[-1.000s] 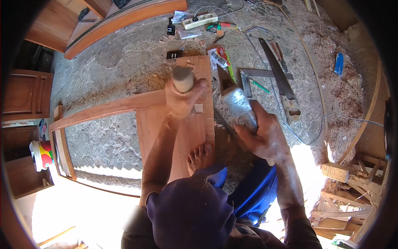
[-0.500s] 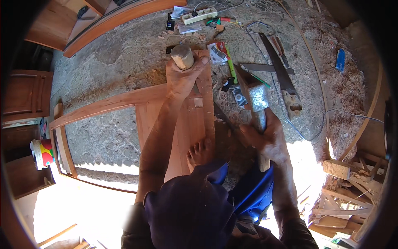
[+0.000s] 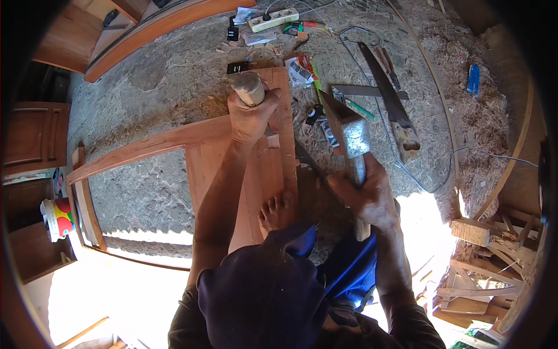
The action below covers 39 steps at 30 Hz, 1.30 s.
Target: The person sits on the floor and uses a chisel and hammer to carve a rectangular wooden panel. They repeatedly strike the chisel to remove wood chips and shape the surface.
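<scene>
My left hand (image 3: 249,121) is wrapped round the thick round wooden handle (image 3: 249,90) of a chisel, held over the far part of a reddish-brown wooden panel frame (image 3: 278,168). Only a sliver of the chisel's dark blade shows below the hand, close to a small pale rectangular notch (image 3: 273,141) in the wood. To the right, my right hand (image 3: 370,192) grips a hatchet (image 3: 356,139) by its wooden handle, just under the head. The shiny flat back of the head faces up and its dark blade points away. My bare foot (image 3: 276,212) rests on the panel.
At right on the rough floor lie a handsaw (image 3: 390,96), a metal square (image 3: 354,91) and a cable. A power strip (image 3: 273,20) sits at the far side. Wood offcuts (image 3: 482,267) are piled at near right; a colourful bucket (image 3: 57,218) stands at left.
My left hand and the chisel have come slightly nearer to me along the panel, toward the notch. The hatchet stays raised at the right, almost unmoved. The whole view has shifted a little.
</scene>
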Tool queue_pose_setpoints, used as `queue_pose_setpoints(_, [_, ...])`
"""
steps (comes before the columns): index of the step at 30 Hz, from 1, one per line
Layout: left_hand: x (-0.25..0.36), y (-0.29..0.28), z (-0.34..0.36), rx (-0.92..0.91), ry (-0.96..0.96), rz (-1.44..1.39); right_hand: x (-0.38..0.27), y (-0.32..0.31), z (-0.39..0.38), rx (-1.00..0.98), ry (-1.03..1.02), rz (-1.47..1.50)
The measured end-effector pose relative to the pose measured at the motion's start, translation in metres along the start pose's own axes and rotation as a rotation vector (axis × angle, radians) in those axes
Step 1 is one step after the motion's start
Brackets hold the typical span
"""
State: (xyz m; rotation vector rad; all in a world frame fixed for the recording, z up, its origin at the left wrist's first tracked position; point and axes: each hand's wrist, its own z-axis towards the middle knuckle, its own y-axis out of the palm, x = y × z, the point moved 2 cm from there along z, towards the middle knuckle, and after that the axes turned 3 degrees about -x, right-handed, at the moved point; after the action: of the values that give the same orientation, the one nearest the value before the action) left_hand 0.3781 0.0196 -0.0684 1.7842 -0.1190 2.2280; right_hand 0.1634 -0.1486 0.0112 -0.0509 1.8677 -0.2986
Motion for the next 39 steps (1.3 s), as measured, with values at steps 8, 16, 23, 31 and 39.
queue_pose_setpoints(8, [-0.006, 0.0, -0.013, -0.093, 0.303, 0.407, -0.017, 0.006, 0.007, -0.026, -0.219, -0.333])
queue_pose_setpoints(16, [-0.001, -0.004, -0.01, -0.079, 0.264, 0.295, -0.147, -0.021, 0.029, 0.413, -0.875, -0.291])
queue_pose_setpoints(23, [-0.017, -0.006, -0.016, -0.199, 0.349, 0.253, -0.102, 0.015, 0.068, -0.174, -0.527, -1.031])
queue_pose_setpoints(31, [-0.087, -0.057, -0.014, -0.18, 0.254, 0.293, -0.127, 0.023, 0.051, 0.064, -0.797, -0.787])
queue_pose_setpoints(39, [-0.044, -0.072, -0.024, -0.052, 0.039, -0.597, -0.04, -0.009, 0.045, -0.035, -0.395, -0.649])
